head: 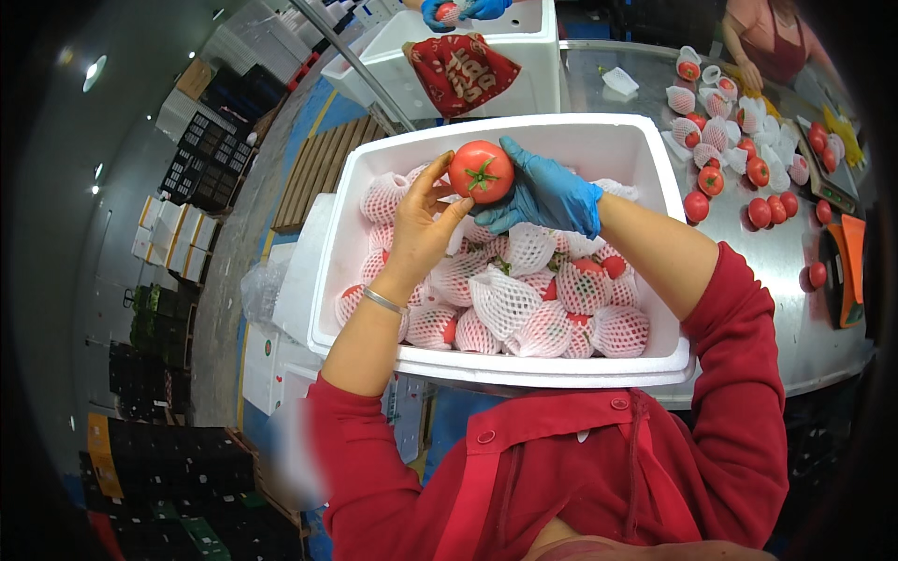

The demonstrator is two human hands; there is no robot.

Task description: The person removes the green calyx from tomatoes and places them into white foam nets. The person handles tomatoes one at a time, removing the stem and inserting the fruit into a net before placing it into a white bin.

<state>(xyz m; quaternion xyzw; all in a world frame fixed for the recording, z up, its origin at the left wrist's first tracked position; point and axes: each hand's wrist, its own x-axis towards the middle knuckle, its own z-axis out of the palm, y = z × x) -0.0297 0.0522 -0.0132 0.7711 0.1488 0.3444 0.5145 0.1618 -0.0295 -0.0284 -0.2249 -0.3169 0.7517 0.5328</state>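
Observation:
A red tomato point(481, 172) with a green calyx is held up between my two hands, its stem end facing me. The bare fingers of my left hand point(424, 210) grip its left side. My right hand point(551, 188), in a blue glove, supports it from the right and below. Under both hands stands a white foam box point(501, 361). Inside it lie many tomatoes in white foam net sleeves point(508, 301); red skin and some green stems show through the nets.
On the right, a steel table point(754, 280) carries loose tomatoes point(710, 181), foam nets point(779, 151) and an orange-and-black device point(850, 270). One co-worker point(772, 35) stands behind it. Another's blue-gloved hands point(484, 8) hold a netted tomato over a second foam box point(540, 77). A metal pole point(358, 63) rises left.

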